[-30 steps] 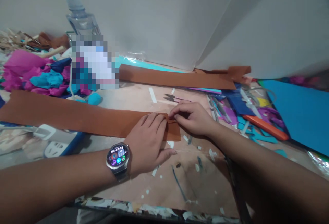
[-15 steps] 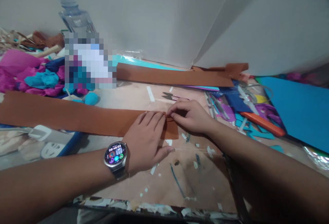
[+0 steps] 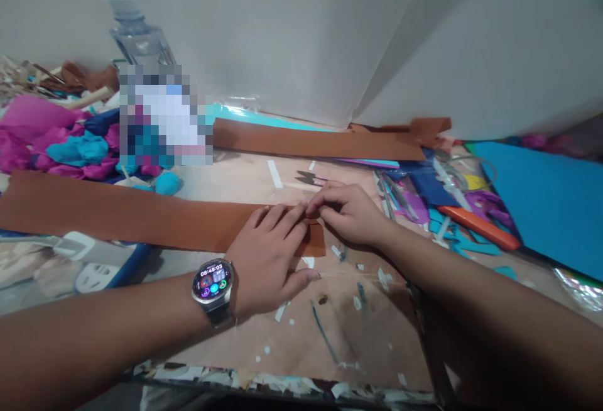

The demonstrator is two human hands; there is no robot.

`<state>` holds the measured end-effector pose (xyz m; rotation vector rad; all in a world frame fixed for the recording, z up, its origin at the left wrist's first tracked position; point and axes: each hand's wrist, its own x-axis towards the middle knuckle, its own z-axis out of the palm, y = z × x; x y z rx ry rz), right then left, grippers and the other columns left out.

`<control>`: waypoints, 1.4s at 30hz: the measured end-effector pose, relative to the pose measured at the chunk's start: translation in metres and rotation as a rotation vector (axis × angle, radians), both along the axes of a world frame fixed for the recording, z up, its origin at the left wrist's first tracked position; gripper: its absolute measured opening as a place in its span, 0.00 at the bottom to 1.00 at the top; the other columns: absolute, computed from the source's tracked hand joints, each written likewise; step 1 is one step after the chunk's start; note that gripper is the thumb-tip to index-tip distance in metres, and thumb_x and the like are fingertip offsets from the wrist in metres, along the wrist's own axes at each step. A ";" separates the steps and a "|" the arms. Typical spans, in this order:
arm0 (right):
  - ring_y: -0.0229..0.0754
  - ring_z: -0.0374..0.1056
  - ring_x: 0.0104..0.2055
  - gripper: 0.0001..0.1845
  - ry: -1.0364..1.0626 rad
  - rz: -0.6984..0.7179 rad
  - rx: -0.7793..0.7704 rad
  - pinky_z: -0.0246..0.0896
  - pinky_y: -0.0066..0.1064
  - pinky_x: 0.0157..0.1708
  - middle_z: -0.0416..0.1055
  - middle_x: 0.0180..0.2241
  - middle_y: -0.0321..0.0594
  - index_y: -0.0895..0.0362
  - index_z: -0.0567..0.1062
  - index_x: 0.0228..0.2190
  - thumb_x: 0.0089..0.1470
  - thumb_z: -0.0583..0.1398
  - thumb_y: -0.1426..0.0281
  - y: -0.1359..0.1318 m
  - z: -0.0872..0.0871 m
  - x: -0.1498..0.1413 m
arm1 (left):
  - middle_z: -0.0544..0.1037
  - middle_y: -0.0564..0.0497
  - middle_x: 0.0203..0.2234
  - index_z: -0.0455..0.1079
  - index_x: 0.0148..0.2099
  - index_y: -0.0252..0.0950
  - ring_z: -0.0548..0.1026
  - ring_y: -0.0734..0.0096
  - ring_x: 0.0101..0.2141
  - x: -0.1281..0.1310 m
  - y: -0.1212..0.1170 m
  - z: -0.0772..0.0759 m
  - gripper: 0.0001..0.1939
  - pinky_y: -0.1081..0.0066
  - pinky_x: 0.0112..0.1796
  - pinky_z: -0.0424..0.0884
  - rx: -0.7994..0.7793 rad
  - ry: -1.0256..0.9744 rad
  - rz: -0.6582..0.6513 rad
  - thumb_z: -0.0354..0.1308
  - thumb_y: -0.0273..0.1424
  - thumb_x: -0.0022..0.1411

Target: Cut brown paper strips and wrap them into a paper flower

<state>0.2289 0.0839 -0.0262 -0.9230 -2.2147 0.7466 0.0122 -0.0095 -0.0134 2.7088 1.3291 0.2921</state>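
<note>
A long brown paper strip (image 3: 188, 222) lies across the table from the left edge to the middle. My left hand (image 3: 268, 251), with a watch on its wrist, rests flat on the strip near its right end, fingers stretched and thumb apart. Against those fingertips, my right hand (image 3: 346, 213) is closed in a pinch on the strip's upper edge, where a narrow fold shows. What exactly sits between the fingertips is partly hidden. Just beyond my right hand lie small thread snips (image 3: 313, 178) with dark blades.
Another brown strip (image 3: 320, 141) lies at the back. Crumpled pink and blue paper (image 3: 80, 147), a bottle (image 3: 141, 40) and a power strip (image 3: 101, 276) are at left. An orange-handled cutter (image 3: 480, 227) and a blue sheet (image 3: 551, 197) lie at right.
My left fingers have shifted slightly at the strip's edge, closer to the right fingertips. The right hand keeps its pinch in nearly the same place.
</note>
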 end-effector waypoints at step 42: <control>0.40 0.73 0.31 0.16 -0.028 0.041 -0.032 0.65 0.32 0.37 0.79 0.25 0.35 0.55 0.81 0.25 0.48 0.56 0.82 0.001 0.001 0.003 | 0.63 0.33 0.70 0.64 0.68 0.25 0.59 0.40 0.68 0.000 0.000 -0.004 0.41 0.45 0.65 0.56 -0.002 0.022 0.036 0.50 0.56 0.70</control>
